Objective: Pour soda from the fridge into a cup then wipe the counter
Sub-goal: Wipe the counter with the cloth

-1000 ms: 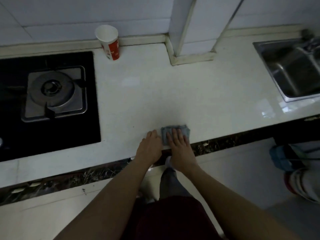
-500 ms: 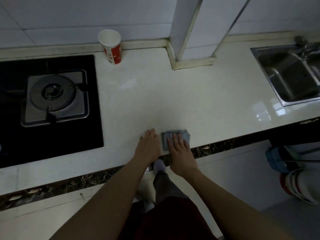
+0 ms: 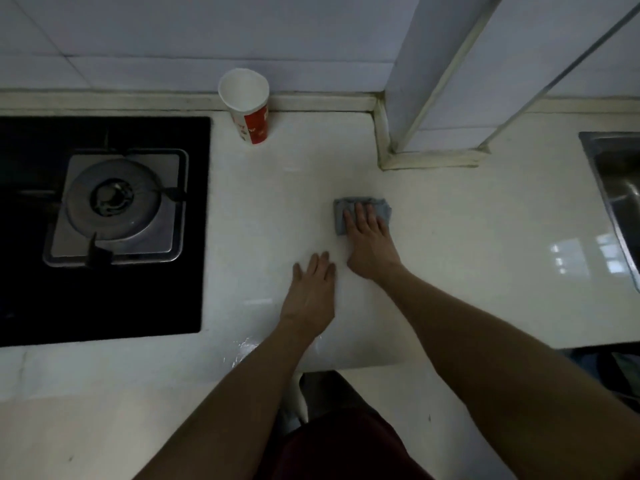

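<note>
Two hands, both flat, neither gripping. Right fingers (image 3: 362, 218): straight, close together, pressed onto cloth (image 3: 383, 209); no pinch, no curl. Right hand (image 3: 370, 251): palm down, mid-counter. Cloth: grey, folded small, flat on counter (image 3: 467, 244) under those fingers, far and right edges showing. Left fingers (image 3: 320, 265): straight, resting on bare counter, holding nothing. Left hand (image 3: 310, 296): just near and left of right hand, clear of cloth. Cup (image 3: 247, 112): upright at far wall, just right of stove (image 3: 114, 206), well apart from both hands; contents not discernible. Sink (image 3: 616, 188): at right edge. Step judged: wiping, pour presumed done. Hazards: cloth slipping or bunching from under fingers, through pressure alone and no grip; cup tipped and soda spilled, through an overlong stroke far-left; glint (image 3: 246, 348) near counter edge beside left forearm, possibly wet, easily missed.
</note>
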`<state>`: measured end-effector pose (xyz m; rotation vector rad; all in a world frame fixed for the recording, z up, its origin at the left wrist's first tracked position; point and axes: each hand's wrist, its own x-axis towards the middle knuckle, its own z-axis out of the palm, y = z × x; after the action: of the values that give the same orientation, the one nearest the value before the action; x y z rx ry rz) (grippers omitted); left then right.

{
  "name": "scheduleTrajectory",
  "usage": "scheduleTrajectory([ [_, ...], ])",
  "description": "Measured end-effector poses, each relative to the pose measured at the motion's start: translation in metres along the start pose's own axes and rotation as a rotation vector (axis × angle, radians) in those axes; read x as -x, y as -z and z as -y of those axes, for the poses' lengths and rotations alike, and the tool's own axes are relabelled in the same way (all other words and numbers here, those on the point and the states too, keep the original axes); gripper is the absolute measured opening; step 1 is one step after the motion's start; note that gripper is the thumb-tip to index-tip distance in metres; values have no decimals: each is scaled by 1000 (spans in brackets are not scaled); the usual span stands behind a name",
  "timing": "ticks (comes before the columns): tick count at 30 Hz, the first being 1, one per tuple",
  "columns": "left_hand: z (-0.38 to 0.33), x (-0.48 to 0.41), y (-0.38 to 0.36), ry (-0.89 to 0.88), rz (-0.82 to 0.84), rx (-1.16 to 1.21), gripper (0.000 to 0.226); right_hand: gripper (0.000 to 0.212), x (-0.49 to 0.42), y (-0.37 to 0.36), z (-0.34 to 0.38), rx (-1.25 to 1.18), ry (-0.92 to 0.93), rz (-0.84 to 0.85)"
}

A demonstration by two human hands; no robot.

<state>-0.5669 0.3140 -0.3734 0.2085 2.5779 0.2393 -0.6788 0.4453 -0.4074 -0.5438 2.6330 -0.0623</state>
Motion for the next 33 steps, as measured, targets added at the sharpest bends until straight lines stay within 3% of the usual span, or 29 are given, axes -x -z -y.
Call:
scheduleTrajectory([
  [9,4,-37,15,85,19,22,54,86,-104,48,-25,35,16,-15],
  [20,8,-36,17,88,91,102,63,84,-189,93,-29,33,-51,23],
  [26,13,-38,20,88,43,253,59,82,-204,99,-29,32,-61,-14],
  [33,14,-37,20,83,48,265,59,78,-204,97,-2,54,-92,-13],
])
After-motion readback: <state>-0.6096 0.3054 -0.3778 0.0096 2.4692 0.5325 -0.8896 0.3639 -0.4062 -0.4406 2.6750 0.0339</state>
